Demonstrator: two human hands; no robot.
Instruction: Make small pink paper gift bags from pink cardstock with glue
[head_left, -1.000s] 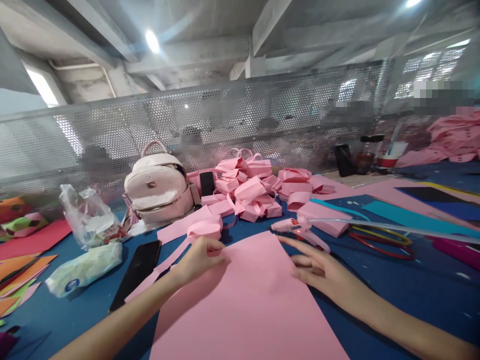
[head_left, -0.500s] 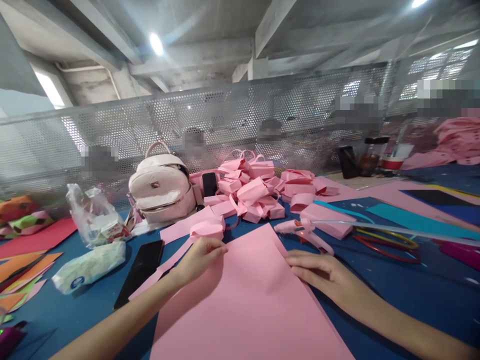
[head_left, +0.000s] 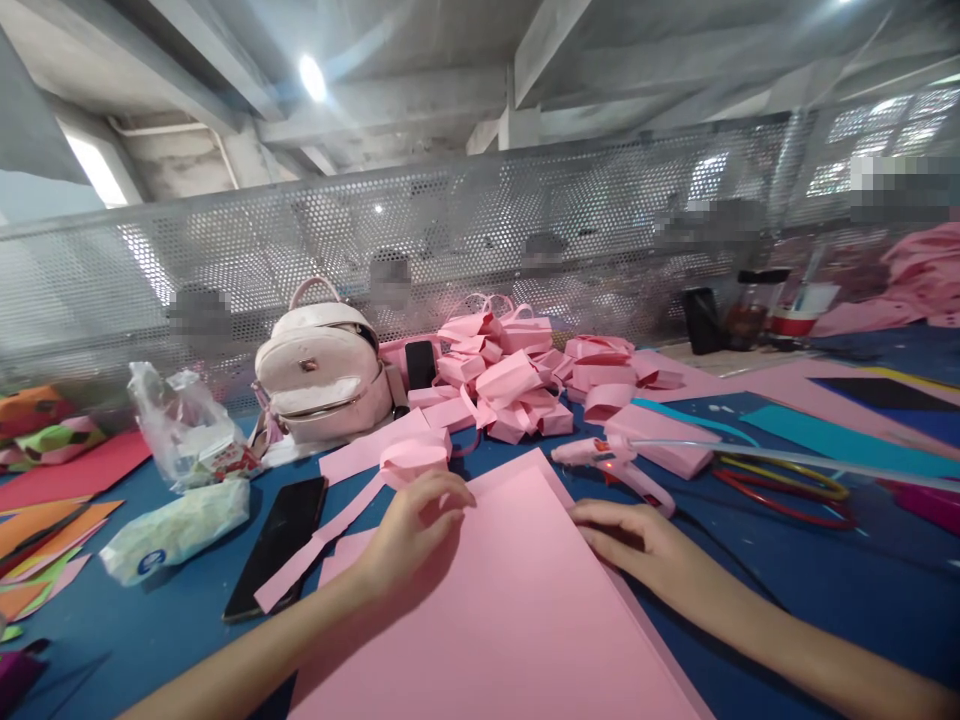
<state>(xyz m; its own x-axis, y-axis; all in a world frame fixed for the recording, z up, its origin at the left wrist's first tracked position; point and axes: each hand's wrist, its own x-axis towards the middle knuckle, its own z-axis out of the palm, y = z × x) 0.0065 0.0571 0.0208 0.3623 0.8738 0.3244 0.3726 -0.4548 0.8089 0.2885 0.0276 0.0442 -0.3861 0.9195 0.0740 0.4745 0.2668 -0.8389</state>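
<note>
Large pink paper sheets (head_left: 495,610) lie stacked on the blue table in front of me, their edges slightly offset. My left hand (head_left: 420,530) rests over the upper left part of the top sheet, fingers loosely curved, with a gap between thumb and forefinger. At the right edge of the stack, my right hand (head_left: 626,540) lies with fingers stretched out and fingertips touching the paper. Just beyond it is a pink-and-white glue gun (head_left: 607,462). A pink paper strip (head_left: 322,540) runs left of my left hand, across a black phone (head_left: 281,545).
Folded pink paper pieces (head_left: 510,380) are heaped at the back, beside a pale backpack (head_left: 322,370). Left are a tissue pack (head_left: 176,530), a plastic bag (head_left: 176,430) and coloured paper (head_left: 52,540). Cable loops (head_left: 787,490) lie right. A perforated metal screen (head_left: 465,240) stands behind.
My left hand has shifted slightly right over the sheet, its thumb and forefinger parting. A paper edge now shows left of my wrist. My right hand stays at the right edge.
</note>
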